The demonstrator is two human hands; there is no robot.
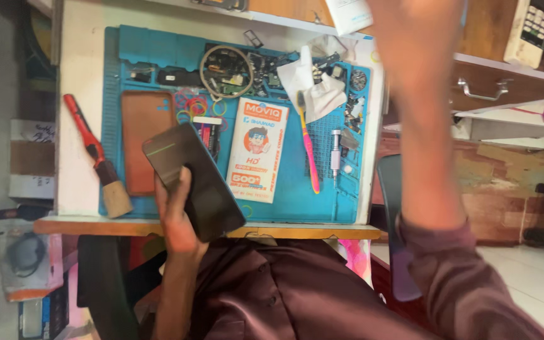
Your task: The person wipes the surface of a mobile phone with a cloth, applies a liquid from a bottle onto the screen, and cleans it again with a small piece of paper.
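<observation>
Left hand [174, 217] grips a black slab smartphone [193, 182] from below, thumb across its dark screen, fingers wrapped behind. Phone hangs tilted over the near-left part of the blue silicone repair mat [297, 201], just right of the orange phone case [145, 141] lying on it. Right hand is raised past the mat's far-right corner, cut off by the frame; can't tell its grip. Pink-yellow toothbrush [308, 145] lies mid-mat, red-handled brush [96, 157] on the desk [73, 75] left of the mat.
</observation>
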